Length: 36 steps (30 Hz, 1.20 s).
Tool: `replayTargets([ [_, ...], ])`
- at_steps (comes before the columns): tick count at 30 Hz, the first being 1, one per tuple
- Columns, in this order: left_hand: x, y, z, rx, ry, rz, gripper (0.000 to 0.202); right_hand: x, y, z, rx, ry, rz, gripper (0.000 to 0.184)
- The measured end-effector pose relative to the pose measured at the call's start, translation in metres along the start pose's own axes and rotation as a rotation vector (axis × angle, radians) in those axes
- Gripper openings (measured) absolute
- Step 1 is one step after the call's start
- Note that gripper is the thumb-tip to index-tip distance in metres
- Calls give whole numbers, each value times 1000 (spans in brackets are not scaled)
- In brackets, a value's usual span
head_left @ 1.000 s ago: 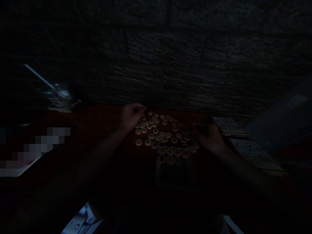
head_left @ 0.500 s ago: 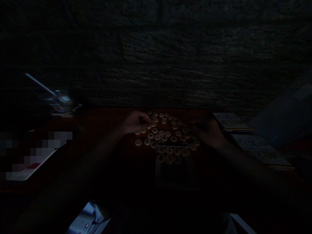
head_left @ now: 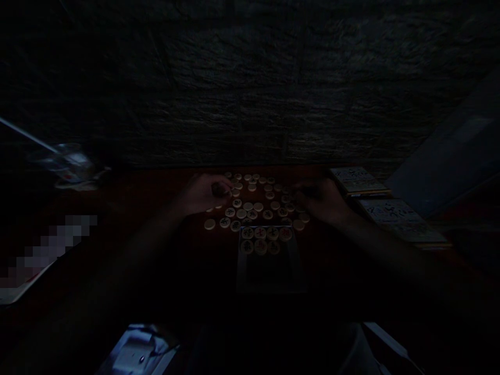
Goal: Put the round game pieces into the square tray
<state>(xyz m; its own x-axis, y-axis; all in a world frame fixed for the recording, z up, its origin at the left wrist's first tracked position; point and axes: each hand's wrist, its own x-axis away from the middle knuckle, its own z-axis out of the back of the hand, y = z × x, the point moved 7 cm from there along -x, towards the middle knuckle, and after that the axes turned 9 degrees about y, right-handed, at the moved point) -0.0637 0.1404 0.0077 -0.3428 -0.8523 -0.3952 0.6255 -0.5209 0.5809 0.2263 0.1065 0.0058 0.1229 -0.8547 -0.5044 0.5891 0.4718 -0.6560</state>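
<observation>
The scene is very dark. Several pale round game discs (head_left: 253, 207) with dark characters lie scattered on a dark red table (head_left: 156, 208). More discs (head_left: 261, 239) sit in the far end of a shallow dark box (head_left: 269, 271) in front of me. My left hand (head_left: 201, 194) rests on the left edge of the scatter, its fingers curled in over some discs. My right hand (head_left: 322, 202) lies on the right edge, with its fingers bent down among the discs. What either hand holds is hidden in the dark.
Two flat printed boxes (head_left: 357, 180) (head_left: 402, 217) lie to the right of the discs. A glass with a straw (head_left: 68, 162) stands at far left. A rough stone wall (head_left: 250, 94) rises behind the table. A pale object (head_left: 136, 351) lies near my lap.
My left hand has drawn in from the far edge of the discs towards the middle and curled tighter. The view has shifted right, so everything sits further left.
</observation>
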Motion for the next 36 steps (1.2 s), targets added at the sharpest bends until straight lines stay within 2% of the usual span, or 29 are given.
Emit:
replayTargets([
  [4,-2,9,17,176,222,2,33,0,-3,0,-7,-2,16,25],
  [7,-2,15,19,306,301,43,38,1,-4,1,0,19,19,24],
  [9,-2,18,12,396,295,97,41,1,-6,1,1,33,34,23],
  [13,0,32,-13,634,254,196,41,5,-15,-3,-31,28,43,21],
  [18,4,60,-37,735,204,208,34,12,-34,-10,-118,12,28,23],
  [22,6,69,-46,696,162,177,28,17,-43,-16,-209,-23,-38,30],
  [27,8,70,-53,716,107,168,28,19,-50,-22,-255,-48,-24,32],
  [36,13,73,-56,712,86,142,35,19,-47,-21,-307,-31,-11,20],
])
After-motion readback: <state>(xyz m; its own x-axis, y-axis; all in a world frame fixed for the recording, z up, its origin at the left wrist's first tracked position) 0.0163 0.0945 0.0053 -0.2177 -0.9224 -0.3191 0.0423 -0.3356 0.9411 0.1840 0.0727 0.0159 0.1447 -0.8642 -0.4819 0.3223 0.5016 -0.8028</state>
